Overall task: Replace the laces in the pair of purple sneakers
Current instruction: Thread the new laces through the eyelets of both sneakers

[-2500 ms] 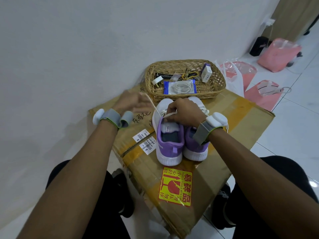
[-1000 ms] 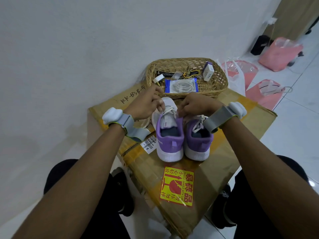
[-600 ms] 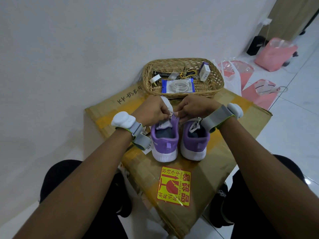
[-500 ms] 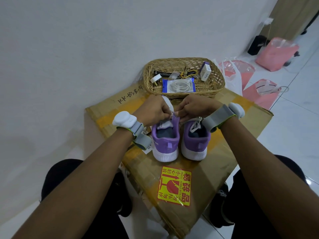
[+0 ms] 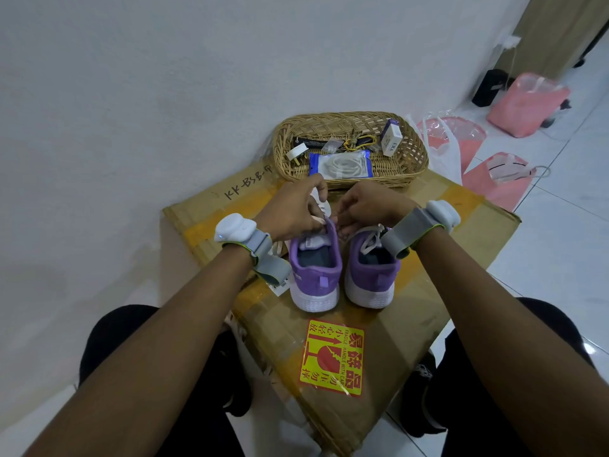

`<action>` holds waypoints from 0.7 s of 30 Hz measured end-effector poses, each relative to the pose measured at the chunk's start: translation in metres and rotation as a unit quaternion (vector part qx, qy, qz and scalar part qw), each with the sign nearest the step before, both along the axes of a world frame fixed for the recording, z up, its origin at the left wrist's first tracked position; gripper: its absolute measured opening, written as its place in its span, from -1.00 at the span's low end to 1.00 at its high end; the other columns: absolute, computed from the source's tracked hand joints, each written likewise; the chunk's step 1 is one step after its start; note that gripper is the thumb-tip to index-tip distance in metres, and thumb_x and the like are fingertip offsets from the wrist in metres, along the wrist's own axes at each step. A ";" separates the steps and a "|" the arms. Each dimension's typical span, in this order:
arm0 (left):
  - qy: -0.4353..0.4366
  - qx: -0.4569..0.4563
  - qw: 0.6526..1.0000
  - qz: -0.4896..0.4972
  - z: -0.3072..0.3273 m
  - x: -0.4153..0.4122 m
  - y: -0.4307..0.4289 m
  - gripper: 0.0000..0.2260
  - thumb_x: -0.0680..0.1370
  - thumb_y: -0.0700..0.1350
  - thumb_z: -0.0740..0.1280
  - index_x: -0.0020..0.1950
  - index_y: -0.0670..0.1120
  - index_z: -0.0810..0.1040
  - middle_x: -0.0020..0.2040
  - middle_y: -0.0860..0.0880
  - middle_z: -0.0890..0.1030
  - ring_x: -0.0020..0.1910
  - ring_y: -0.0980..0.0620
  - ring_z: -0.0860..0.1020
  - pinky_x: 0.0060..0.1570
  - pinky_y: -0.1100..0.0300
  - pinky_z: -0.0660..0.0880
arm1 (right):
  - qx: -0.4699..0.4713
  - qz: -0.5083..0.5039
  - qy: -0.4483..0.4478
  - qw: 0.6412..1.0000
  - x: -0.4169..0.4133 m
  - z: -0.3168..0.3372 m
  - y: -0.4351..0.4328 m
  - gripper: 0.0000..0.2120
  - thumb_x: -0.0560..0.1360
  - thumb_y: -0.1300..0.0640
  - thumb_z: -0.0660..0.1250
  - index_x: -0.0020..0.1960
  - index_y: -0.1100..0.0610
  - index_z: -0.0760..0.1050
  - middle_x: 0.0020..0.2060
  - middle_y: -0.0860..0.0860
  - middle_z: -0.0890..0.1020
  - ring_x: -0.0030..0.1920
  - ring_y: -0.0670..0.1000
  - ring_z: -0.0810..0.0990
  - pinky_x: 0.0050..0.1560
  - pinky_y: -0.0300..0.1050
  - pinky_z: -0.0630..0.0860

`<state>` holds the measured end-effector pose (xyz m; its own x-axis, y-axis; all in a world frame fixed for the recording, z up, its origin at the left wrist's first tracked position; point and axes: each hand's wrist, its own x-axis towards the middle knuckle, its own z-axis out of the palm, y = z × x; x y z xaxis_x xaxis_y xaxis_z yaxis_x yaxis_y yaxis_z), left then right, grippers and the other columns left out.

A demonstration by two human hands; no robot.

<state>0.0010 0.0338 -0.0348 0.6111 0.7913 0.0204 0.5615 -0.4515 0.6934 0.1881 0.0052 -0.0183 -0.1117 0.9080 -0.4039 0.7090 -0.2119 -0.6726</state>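
Both hands had closed in on the top of the left sneaker [image 5: 315, 270]. The left hand [image 5: 293, 209], which moments before had been drawing the lace [image 5: 318, 220] out sideways, now pinched it at the tongue. The right hand [image 5: 365, 206], no longer pressing down on the shoes, pinched the same lace from the other side with curled fingers. The left sneaker stood heel toward the person on the cardboard box [image 5: 445, 258], just beside the right sneaker [image 5: 372, 275], which looked laced. The pull seemed finished and the next eyelet in hand, so the old lace was probably only partly out. Behind, the wicker basket [image 5: 413, 158] held a packet of new laces [image 5: 341, 164].
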 end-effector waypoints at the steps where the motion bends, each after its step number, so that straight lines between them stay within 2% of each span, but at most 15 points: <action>1: 0.002 -0.001 1.000 0.008 0.002 -0.002 0.002 -0.59 0.32 -0.25 0.56 0.01 -0.04 0.41 -0.26 0.00 0.71 -0.28 0.10 0.66 -0.27 0.16 0.59 | 0.001 -0.011 0.000 1.000 0.000 0.002 -0.001 -0.85 0.51 0.31 0.35 -0.16 0.16 0.66 -0.24 0.09 0.73 -0.19 0.06 0.72 -0.04 -0.07 0.65; 4: -0.004 0.027 0.998 0.063 0.010 -0.011 0.009 -0.58 0.29 -0.23 0.53 0.02 0.00 0.43 -0.25 0.04 0.70 -0.27 0.10 0.65 -0.25 0.19 0.55 | 0.074 -0.085 0.004 0.994 0.011 0.009 0.005 -0.76 0.54 0.33 0.23 -0.23 0.19 0.59 -0.17 0.23 0.70 -0.11 0.23 0.70 -0.03 0.13 0.66; 5: -0.018 0.032 0.996 0.083 0.012 -0.014 0.011 -0.58 0.29 -0.25 0.52 0.03 0.00 0.43 -0.24 0.03 0.70 -0.27 0.10 0.65 -0.27 0.21 0.53 | 0.110 -0.133 0.034 0.984 0.012 0.012 0.007 -0.75 0.56 0.32 0.20 -0.23 0.19 0.55 -0.14 0.24 0.69 -0.09 0.24 0.69 -0.03 0.16 0.65; 6: -0.032 0.034 0.994 0.100 0.014 -0.018 0.013 -0.58 0.30 -0.25 0.50 0.05 0.00 0.43 -0.23 0.02 0.70 -0.28 0.11 0.64 -0.28 0.23 0.53 | 0.128 -0.184 0.105 0.969 0.010 0.014 0.009 -0.74 0.60 0.29 0.15 -0.22 0.19 0.49 -0.14 0.22 0.67 -0.10 0.23 0.68 -0.05 0.16 0.64; 8: -0.058 0.046 0.989 0.127 0.018 -0.022 0.014 -0.59 0.31 -0.25 0.48 0.07 -0.02 0.43 -0.24 0.02 0.70 -0.31 0.13 0.60 -0.26 0.25 0.50 | 0.103 -0.254 0.283 0.919 0.001 0.018 0.010 -0.71 0.64 0.30 0.04 -0.22 0.20 0.36 -0.25 0.15 0.58 -0.30 0.09 0.61 -0.18 0.03 0.62; 9: -0.069 0.050 0.987 0.136 0.019 -0.023 0.015 -0.59 0.31 -0.25 0.47 0.07 -0.03 0.43 -0.24 0.03 0.70 -0.32 0.12 0.59 -0.25 0.26 0.49 | 0.082 -0.252 0.323 0.908 -0.003 0.019 0.007 -0.71 0.63 0.31 0.02 -0.25 0.17 0.31 -0.34 0.10 0.50 -0.44 0.00 0.51 -0.33 -0.10 0.57; 10: -0.077 0.052 0.986 0.142 0.018 -0.025 0.015 -0.60 0.32 -0.26 0.47 0.08 -0.03 0.43 -0.25 0.03 0.70 -0.31 0.10 0.59 -0.24 0.25 0.49 | 0.069 -0.219 0.323 0.918 -0.003 0.017 0.008 -0.71 0.61 0.30 0.05 -0.27 0.15 0.29 -0.41 0.04 0.41 -0.53 -0.07 0.38 -0.47 -0.20 0.45; 11: -0.082 0.050 0.985 0.143 0.018 -0.024 0.015 -0.60 0.32 -0.26 0.47 0.08 -0.03 0.44 -0.25 0.03 0.69 -0.30 0.07 0.60 -0.23 0.24 0.49 | 0.081 -0.157 0.255 0.951 -0.002 0.016 0.006 -0.73 0.59 0.27 0.12 -0.29 0.14 0.32 -0.44 0.00 0.38 -0.56 -0.11 0.33 -0.54 -0.26 0.35; 12: -0.084 0.048 0.985 0.142 0.018 -0.024 0.015 -0.60 0.33 -0.26 0.47 0.09 -0.03 0.44 -0.25 0.04 0.69 -0.30 0.06 0.61 -0.22 0.23 0.50 | 0.106 -0.082 0.140 0.981 0.001 0.015 0.005 -0.76 0.57 0.21 0.20 -0.28 0.14 0.42 -0.44 -0.02 0.45 -0.53 -0.12 0.38 -0.54 -0.27 0.34; 13: -0.084 0.045 0.986 0.140 0.018 -0.024 0.015 -0.60 0.33 -0.26 0.48 0.09 -0.03 0.45 -0.25 0.04 0.70 -0.30 0.06 0.61 -0.22 0.23 0.50 | 0.127 -0.013 0.018 0.992 0.001 0.015 0.003 -0.82 0.54 0.13 0.29 -0.22 0.12 0.54 -0.38 -0.04 0.55 -0.44 -0.12 0.48 -0.46 -0.28 0.39; 14: -0.083 0.040 0.986 0.137 0.018 -0.024 0.015 -0.60 0.34 -0.26 0.48 0.10 -0.03 0.46 -0.25 0.04 0.70 -0.30 0.08 0.61 -0.24 0.26 0.49 | 0.127 0.048 -0.086 0.987 0.004 0.015 0.002 -0.89 0.49 0.08 0.36 -0.16 0.07 0.62 -0.30 -0.05 0.62 -0.32 -0.10 0.55 -0.36 -0.24 0.45; 16: -0.079 0.028 0.989 0.122 0.017 -0.024 0.016 -0.59 0.35 -0.26 0.49 0.12 -0.02 0.47 -0.23 0.04 0.70 -0.27 0.09 0.62 -0.24 0.28 0.47 | 0.094 0.114 -0.193 0.970 0.008 0.011 0.000 -0.91 0.42 0.02 0.44 -0.10 -0.04 0.68 -0.20 -0.06 0.67 -0.18 -0.02 0.59 -0.22 -0.15 0.48; 17: -0.071 0.021 0.991 0.110 0.017 -0.024 0.016 -0.58 0.35 -0.24 0.52 0.13 0.00 0.48 -0.21 0.04 0.71 -0.23 0.08 0.63 -0.21 0.25 0.49 | 0.103 0.103 -0.231 0.962 0.008 0.010 -0.001 -0.90 0.41 0.01 0.44 -0.09 -0.05 0.69 -0.18 -0.04 0.68 -0.16 0.02 0.60 -0.23 -0.14 0.47; 19: -0.047 -0.001 0.996 0.078 0.014 -0.025 0.019 -0.52 0.34 -0.18 0.59 0.16 0.06 0.49 -0.16 0.06 0.70 -0.11 0.01 0.64 -0.08 0.13 0.57 | 0.183 0.002 -0.309 0.933 0.012 0.008 0.000 -0.86 0.42 0.07 0.39 -0.06 -0.01 0.69 -0.13 0.03 0.69 -0.13 0.11 0.64 -0.25 -0.12 0.47; 21: -0.013 -0.027 0.999 0.042 0.011 -0.026 0.021 -0.45 0.31 -0.11 0.64 0.21 0.10 0.49 -0.08 0.05 0.67 -0.08 -0.01 0.61 0.02 0.02 0.57 | 0.241 -0.078 -0.344 0.904 0.017 0.008 0.004 -0.76 0.39 0.14 0.37 0.03 0.01 0.65 -0.09 0.08 0.68 -0.10 0.17 0.64 -0.21 -0.10 0.51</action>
